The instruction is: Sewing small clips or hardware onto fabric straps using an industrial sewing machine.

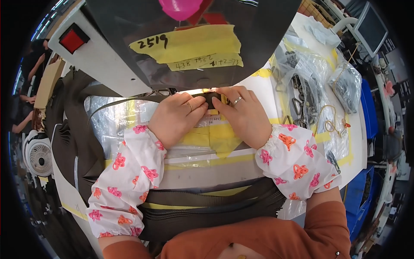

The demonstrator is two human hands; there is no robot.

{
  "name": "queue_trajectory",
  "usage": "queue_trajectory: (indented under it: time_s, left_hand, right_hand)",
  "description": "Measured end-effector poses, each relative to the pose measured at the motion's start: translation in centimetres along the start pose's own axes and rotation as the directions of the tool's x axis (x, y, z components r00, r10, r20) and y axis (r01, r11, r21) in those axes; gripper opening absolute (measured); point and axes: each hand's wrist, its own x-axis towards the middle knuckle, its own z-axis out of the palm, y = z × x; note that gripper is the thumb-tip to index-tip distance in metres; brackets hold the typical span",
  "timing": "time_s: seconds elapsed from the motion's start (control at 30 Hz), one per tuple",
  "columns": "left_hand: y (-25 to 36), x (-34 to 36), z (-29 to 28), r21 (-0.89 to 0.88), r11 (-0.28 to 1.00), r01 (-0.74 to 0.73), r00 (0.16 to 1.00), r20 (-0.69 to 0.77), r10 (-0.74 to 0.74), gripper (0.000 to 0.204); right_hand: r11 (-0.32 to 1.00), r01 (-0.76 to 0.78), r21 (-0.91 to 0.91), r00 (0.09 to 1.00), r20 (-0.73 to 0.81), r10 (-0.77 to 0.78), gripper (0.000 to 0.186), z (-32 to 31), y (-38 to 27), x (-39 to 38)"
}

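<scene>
A dark olive webbing strap (133,99) runs in from the left and passes under both my hands, below the lit underside of a grey machine head (185,77). My left hand (177,115) has its fingers closed together, pressing the strap from the left. From the right, my right hand (246,115) pinches the strap's end, thumb on top and index finger stretched toward the light. The two hands are close together, with a short piece of strap showing between them. Exactly what lies under the fingertips is hidden.
Dark straps hang in a heap (71,112) on the left, and more lie stacked (207,216) against my body. Clear bags (302,82) with metal rings and buckles lie at the right, near small scissors (332,160). Blue bins (360,194) stand beyond the table edge.
</scene>
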Motion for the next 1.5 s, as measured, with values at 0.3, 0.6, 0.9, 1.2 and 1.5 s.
queue_trajectory:
  time_s: [0.3,0.6,0.9,1.2,1.5]
  left_hand:
    - [-0.2,0.3,0.6,-0.113,0.993,0.041,0.998,0.058,-0.034,0.033]
    - [-0.4,-0.1,0.7,-0.03,0.992,0.122,0.992,0.001,-0.122,0.038]
    - [1.5,-0.7,1.4,-0.217,0.935,0.279,0.96,0.081,-0.268,0.019]
    - [0.5,-1.1,1.9,-0.051,0.963,0.264,0.964,-0.009,-0.264,0.024]
    - [0.2,-1.1,2.2,-0.073,0.963,0.258,0.965,-0.031,-0.261,0.025]
  right_hand:
    - [0.997,0.039,-0.068,0.998,0.054,-0.035,0.026,0.0,0.6,-0.2]
    - [0.982,0.031,-0.187,0.999,0.026,-0.027,0.027,-0.3,0.6,1.3]
    - [0.981,0.101,-0.165,0.993,-0.04,-0.109,0.019,-0.5,-0.2,-0.2]
    - [0.989,0.089,-0.121,0.995,-0.026,-0.093,0.018,-0.7,-0.4,1.2]
    - [0.99,0.056,-0.132,0.998,0.033,-0.052,0.025,-1.1,-0.1,0.9]
